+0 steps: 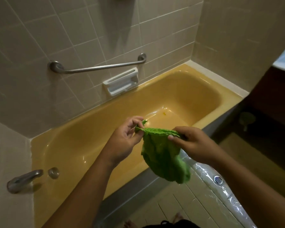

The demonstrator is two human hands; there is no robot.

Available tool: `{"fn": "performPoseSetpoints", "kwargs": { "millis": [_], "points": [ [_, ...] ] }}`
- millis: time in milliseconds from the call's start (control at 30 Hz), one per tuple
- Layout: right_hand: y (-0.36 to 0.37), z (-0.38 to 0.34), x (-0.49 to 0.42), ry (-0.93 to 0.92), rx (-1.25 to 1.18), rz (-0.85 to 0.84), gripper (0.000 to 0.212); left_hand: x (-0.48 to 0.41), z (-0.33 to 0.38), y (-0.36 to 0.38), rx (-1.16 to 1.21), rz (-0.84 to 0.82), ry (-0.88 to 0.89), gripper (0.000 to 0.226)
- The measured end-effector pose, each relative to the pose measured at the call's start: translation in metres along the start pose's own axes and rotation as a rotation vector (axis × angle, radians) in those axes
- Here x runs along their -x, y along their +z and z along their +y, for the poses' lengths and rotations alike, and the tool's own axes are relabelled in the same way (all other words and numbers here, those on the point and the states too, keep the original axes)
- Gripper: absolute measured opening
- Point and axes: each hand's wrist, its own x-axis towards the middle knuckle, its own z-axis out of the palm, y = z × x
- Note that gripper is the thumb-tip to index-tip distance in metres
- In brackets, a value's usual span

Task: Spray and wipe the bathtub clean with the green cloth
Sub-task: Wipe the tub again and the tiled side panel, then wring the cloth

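Bathroom scene viewed from a head-worn camera looking down along two bare forearms. The left hand (127,139) pinches one top corner of the green cloth (161,155) between thumb and fingertips, with the other fingers loosely curled. The right hand (189,142) grips the opposite end of the same top edge, thumb pressed on the near side and fingers folded round the far side. The edge is stretched between the two hands, and the rest of the cloth hangs down in a crumpled bundle. The cloth is in the air above the near rim of the bathtub (184,89), touching neither tub nor floor.

The bathtub is mustard yellow and runs from lower left to upper right. A small yellow spot (164,114) shows on its bottom, just beyond the hands. At the left end a metal spout (23,180) juts over the tub beside a round metal cap (53,173). On the tiled wall (39,38) behind the tub, a metal grab bar (97,67) is fixed at a slight slant, with a white soap dish (121,83) just below it.

Pale floor tiles (179,206) lie in front of the tub. A shiny clear plastic sheet (224,190) runs along below the right forearm; what it belongs to cannot be told. Bare feet (128,223) show dimly at the bottom edge
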Motion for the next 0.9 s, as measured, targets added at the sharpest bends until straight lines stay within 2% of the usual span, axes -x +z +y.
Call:
{"fn": "performPoseSetpoints", "kwargs": {
  "millis": [100,167,267,300,400,467,533,567,633,667,700,800,900],
  "points": [
    [-0.032,-0.001,0.014,0.046,-0.135,0.076,0.019,-0.012,0.005,0.026,0.035,-0.037,0.021,0.011],
    [-0.053,0.002,0.019,0.093,0.015,0.091,0.017,-0.023,0.01,0.041,0.038,-0.017,0.037,0.008],
    [-0.078,0.025,0.028,0.225,0.373,-0.018,0.009,-0.04,0.015,0.059,0.108,0.048,0.04,0.018],
    [-0.084,0.034,0.031,0.264,0.416,-0.033,0.006,-0.045,0.016,0.062,0.136,0.078,0.038,0.022],
    [-0.096,0.046,0.044,0.292,0.221,0.019,0.013,-0.05,0.025,0.074,0.167,0.067,0.008,0.024],
    [-0.094,0.039,0.044,0.23,0.017,0.066,0.019,-0.047,0.037,0.088,0.143,-0.028,-0.031,0.022],
    [-0.086,0.027,0.039,0.128,-0.059,0.092,0.018,-0.048,0.043,0.106,-0.011,-0.153,-0.081,0.04],
    [-0.083,0.021,0.036,0.078,-0.065,0.123,0.016,-0.051,0.043,0.115,-0.174,-0.222,-0.048,0.04],
    [-0.083,0.015,0.031,0.03,-0.034,0.206,0.011,-0.061,0.04,0.127,-0.414,-0.276,0.076,0.007],
    [-0.088,0.015,0.031,0.042,0.022,0.234,0.007,-0.066,0.037,0.127,-0.45,-0.269,0.111,0.009],
    [-0.094,0.019,0.032,0.068,0.096,0.234,0.004,-0.072,0.035,0.126,-0.449,-0.245,0.108,0.016],
    [-0.108,0.04,0.041,0.191,0.249,0.127,0.006,-0.086,0.033,0.114,-0.409,-0.207,0.082,0.018],
    [-0.112,0.061,0.049,0.273,0.194,0.157,0.016,-0.101,0.03,0.101,-0.336,-0.125,0.014,0.014]
  ]
}}
